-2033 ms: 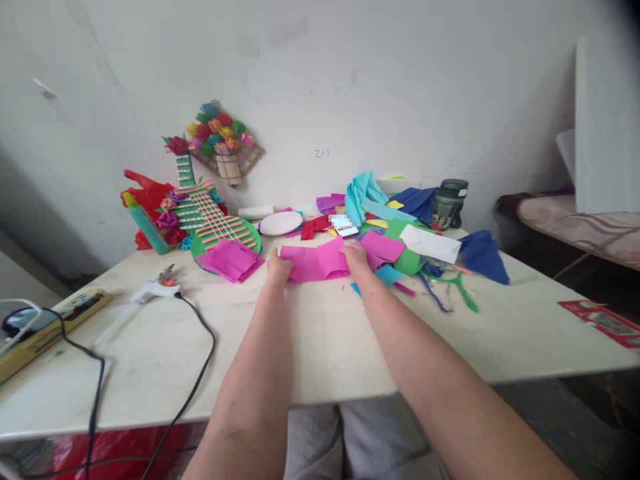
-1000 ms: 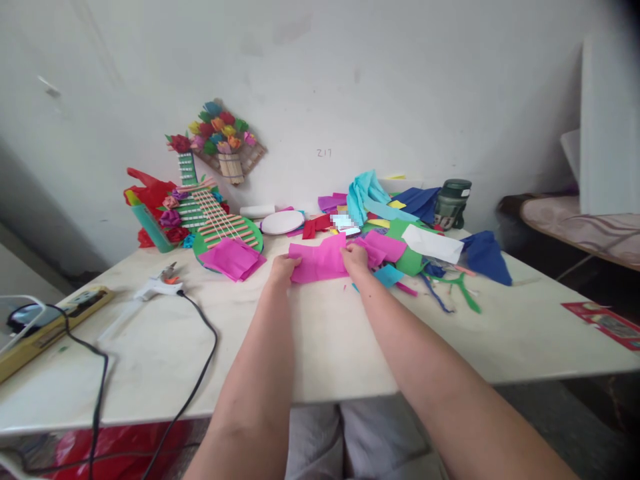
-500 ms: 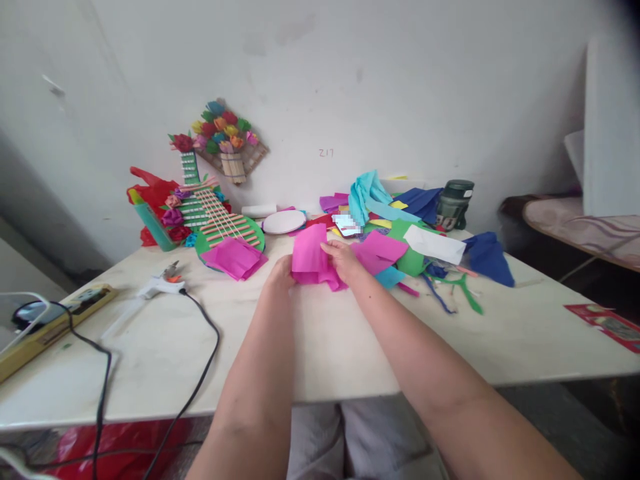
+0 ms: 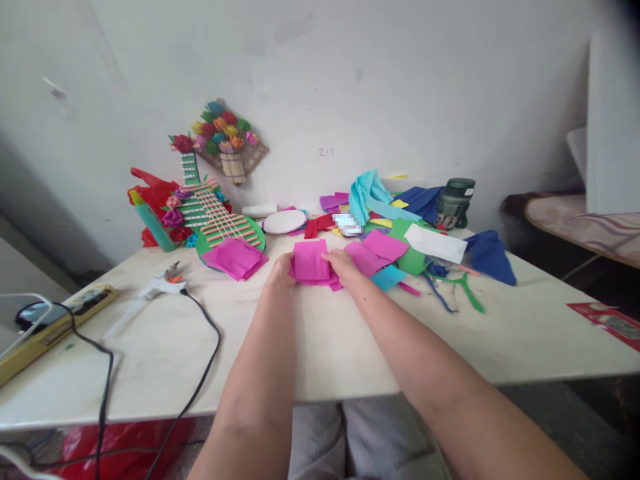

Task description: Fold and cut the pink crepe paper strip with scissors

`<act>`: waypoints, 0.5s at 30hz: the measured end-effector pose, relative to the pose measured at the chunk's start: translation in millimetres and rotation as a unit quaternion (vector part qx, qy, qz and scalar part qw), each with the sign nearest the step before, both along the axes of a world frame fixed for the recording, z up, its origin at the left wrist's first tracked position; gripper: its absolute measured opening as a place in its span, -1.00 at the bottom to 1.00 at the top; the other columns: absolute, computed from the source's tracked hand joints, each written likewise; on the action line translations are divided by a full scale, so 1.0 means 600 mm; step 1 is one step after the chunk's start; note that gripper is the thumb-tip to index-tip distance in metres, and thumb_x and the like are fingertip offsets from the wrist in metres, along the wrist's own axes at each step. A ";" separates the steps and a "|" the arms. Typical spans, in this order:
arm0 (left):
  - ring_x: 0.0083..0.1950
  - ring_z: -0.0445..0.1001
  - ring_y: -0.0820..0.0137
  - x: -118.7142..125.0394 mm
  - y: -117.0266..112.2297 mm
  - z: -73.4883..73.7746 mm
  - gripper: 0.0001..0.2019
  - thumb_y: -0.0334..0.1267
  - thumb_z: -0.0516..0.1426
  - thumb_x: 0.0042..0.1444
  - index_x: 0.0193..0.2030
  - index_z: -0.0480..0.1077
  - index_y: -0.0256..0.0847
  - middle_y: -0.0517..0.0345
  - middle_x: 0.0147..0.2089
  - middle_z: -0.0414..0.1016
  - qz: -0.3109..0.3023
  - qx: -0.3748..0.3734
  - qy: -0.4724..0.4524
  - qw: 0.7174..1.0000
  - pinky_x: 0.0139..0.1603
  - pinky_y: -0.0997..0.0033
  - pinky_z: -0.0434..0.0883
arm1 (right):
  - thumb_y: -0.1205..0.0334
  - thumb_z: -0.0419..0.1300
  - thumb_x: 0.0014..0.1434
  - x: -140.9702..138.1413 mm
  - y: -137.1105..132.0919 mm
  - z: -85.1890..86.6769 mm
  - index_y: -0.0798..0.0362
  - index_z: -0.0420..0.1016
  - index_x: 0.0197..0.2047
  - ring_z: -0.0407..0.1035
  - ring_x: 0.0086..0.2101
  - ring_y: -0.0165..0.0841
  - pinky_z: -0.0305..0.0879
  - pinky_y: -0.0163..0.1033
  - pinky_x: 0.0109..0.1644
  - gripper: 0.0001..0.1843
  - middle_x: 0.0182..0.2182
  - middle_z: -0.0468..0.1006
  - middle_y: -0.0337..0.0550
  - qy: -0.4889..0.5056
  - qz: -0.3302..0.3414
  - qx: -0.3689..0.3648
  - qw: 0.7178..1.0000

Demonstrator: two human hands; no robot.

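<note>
A folded sheet of bright pink paper (image 4: pixel 309 261) lies on the white table (image 4: pixel 330 340) in front of me. My left hand (image 4: pixel 281 272) holds its left edge with fingers curled round it. My right hand (image 4: pixel 343 265) presses on its right edge, fingers closed on the fold. More pink sheets (image 4: pixel 374 251) lie just right of my right hand, and a pink stack (image 4: pixel 233 258) sits to the left.
A glue gun (image 4: pixel 156 287) with a black cord (image 4: pixel 200 373) lies left. A paper guitar craft (image 4: pixel 210 217) and flower bouquet (image 4: pixel 225 143) lean on the wall. Coloured paper scraps (image 4: pixel 400 220), a green jar (image 4: pixel 454 202) and blue cloth (image 4: pixel 487 257) crowd the right.
The pink sheet was spread wide between my hands. My right hand lifted its right half, brought it over to the left and laid it down, so the sheet now lies folded and narrower.
</note>
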State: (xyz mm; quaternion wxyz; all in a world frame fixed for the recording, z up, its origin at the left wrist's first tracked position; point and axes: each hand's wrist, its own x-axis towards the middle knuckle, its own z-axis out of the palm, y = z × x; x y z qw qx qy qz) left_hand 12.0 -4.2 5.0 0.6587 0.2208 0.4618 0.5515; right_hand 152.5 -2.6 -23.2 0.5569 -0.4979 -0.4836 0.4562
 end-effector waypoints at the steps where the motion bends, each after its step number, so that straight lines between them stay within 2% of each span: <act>1: -0.56 0.44 0.36 0.000 0.000 0.000 -0.79 -0.43 -0.02 0.08 -0.17 0.36 -0.36 0.07 -0.53 0.43 0.002 0.001 -0.001 1.000 -0.45 0.39 0.43 | 0.24 0.18 -0.20 -0.001 0.001 -0.002 0.04 0.16 -0.67 0.12 -0.63 -0.50 0.09 -0.38 -0.55 -0.78 -0.72 0.20 -0.41 -0.007 -0.006 0.006 1.000; 5: -0.59 0.40 0.38 -0.002 -0.002 0.003 -0.82 -0.38 -0.01 0.08 -0.23 0.36 -0.35 0.12 -0.59 0.37 -0.002 0.004 -0.005 1.000 -0.45 0.41 0.42 | 0.24 0.15 -0.20 -0.002 0.003 -0.006 0.04 0.19 -0.69 0.09 -0.63 -0.50 0.05 -0.36 -0.56 -0.81 -0.73 0.17 -0.40 -0.036 -0.017 0.013 0.999; 10: -0.47 0.49 0.29 -0.001 -0.010 0.011 -0.65 -0.06 -0.02 0.15 -0.24 0.39 -0.33 0.01 -0.51 0.44 -0.059 0.003 -0.019 0.998 -0.39 0.35 0.45 | 0.23 0.16 -0.20 -0.001 0.003 -0.006 0.04 0.18 -0.71 0.09 -0.62 -0.49 0.07 -0.34 -0.54 -0.78 -0.74 0.16 -0.39 -0.067 -0.037 0.012 0.997; 12: -0.42 0.51 0.28 0.000 -0.010 0.010 -0.71 -0.11 0.07 0.11 -0.21 0.40 -0.33 -0.01 -0.48 0.47 -0.056 0.007 0.003 0.998 -0.35 0.34 0.45 | 0.23 0.16 -0.19 -0.001 0.004 -0.005 0.04 0.20 -0.70 0.12 -0.61 -0.47 0.10 -0.33 -0.52 -0.79 -0.73 0.18 -0.38 -0.081 -0.037 0.007 0.996; 15: -0.41 0.51 0.28 0.004 -0.007 0.003 -0.82 -0.33 0.16 0.03 -0.21 0.41 -0.33 0.01 -0.46 0.49 -0.026 0.011 0.054 0.998 -0.33 0.32 0.46 | 0.17 0.19 -0.17 -0.002 0.007 -0.004 0.04 0.27 -0.62 0.22 -0.55 -0.43 0.18 -0.31 -0.47 -0.82 -0.67 0.28 -0.34 -0.102 -0.033 0.009 0.994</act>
